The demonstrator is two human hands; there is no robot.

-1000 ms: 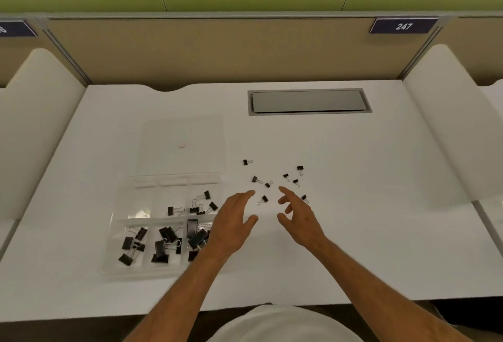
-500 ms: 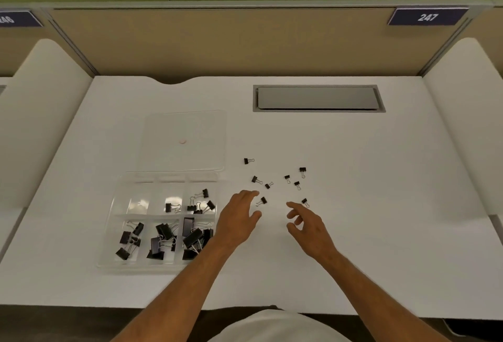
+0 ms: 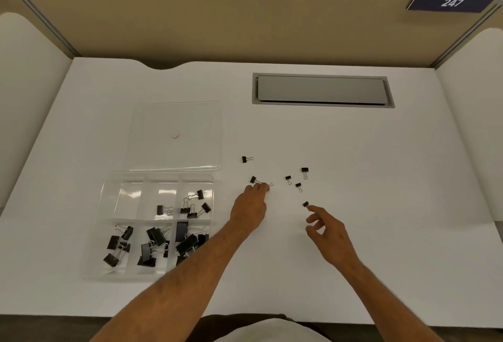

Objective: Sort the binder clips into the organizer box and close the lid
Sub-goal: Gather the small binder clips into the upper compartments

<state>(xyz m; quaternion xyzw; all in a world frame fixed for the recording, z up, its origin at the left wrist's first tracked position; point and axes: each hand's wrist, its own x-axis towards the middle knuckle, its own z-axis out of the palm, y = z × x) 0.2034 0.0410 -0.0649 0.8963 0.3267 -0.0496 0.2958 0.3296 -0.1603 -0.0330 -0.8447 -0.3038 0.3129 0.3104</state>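
A clear organizer box (image 3: pixel 101 198) with six compartments lies at the left, its clear lid (image 3: pixel 190 124) folded open flat behind it. Black binder clips (image 3: pixel 152 246) of different sizes fill several compartments. Several small black clips (image 3: pixel 288 179) are scattered on the white desk to the box's right. My left hand (image 3: pixel 249 205) reaches into that scatter, and its bent fingertips pinch a small clip (image 3: pixel 269 185) whose wire handle sticks out. My right hand (image 3: pixel 326 230) is further right, its index fingertip touching another small clip (image 3: pixel 305 203), the other fingers loosely curled.
A grey cable hatch (image 3: pixel 322 91) is set into the desk at the back. Beige partition panels close off the back and both sides, and a sign reading 247 (image 3: pixel 450 2) hangs at the top right. The desk's front edge is close to my body.
Both hands moved forward into the loose clips. The left fingertips closed on a small clip, and a clip that lay by them is out of sight. The right index reached another clip.
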